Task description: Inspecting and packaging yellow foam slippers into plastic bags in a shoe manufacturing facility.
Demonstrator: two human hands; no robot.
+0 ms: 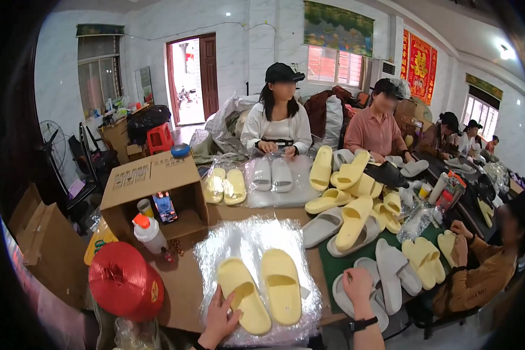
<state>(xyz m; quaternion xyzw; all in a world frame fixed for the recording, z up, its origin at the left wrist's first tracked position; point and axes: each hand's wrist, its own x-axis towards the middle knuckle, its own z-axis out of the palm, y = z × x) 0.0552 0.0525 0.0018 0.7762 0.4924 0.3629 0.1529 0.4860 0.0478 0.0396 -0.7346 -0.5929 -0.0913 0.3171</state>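
A pair of yellow slide slippers, the left slipper (248, 312) and the right slipper (282, 294), lies side by side on a stack of shiny clear plastic bags (216, 233) in front of me. My left hand (219, 318) rests against the outer edge of the left slipper, thumb and fingers apart. Further right, my right hand (359, 284) is closed with curled fingers over a pair of grey slippers (344, 294); whatever it may hold is hidden. A dark band circles my right wrist.
Yellow and grey slippers (356, 219) pile up on the right. A cardboard box (151, 175) holds a phone (165, 207), beside a white bottle (150, 233). A red round object (125, 280) stands left. Co-workers sit opposite and at right, one handling bagged grey slippers (272, 175).
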